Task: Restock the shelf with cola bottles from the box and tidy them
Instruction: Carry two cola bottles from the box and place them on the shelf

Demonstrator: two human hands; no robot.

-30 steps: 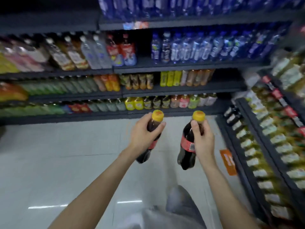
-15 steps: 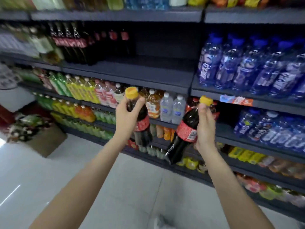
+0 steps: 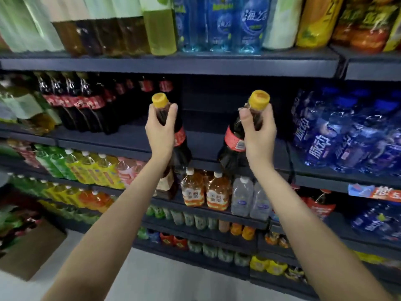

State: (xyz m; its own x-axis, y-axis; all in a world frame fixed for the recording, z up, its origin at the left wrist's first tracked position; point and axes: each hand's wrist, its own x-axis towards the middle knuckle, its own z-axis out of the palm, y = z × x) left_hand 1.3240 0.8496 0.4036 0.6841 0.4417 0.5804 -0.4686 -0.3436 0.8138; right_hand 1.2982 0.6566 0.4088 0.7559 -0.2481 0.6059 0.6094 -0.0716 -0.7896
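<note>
My left hand grips the neck of a dark cola bottle with a yellow cap and red label. My right hand grips the neck of a second cola bottle of the same kind. Both bottles are upright, held in front of the dark shelf, over its bare stretch. A row of cola bottles with red labels stands on the same shelf to the left, reaching back into the shadow.
Blue water bottles fill the shelf's right part. Tea and water bottles stand one shelf below. Mixed drinks line the top shelf. A cardboard box with bottles sits on the floor at lower left.
Both hands have lifted the two bottles up and forward to the level of the cola shelf. My view has turned and tilted up toward the shelves.
</note>
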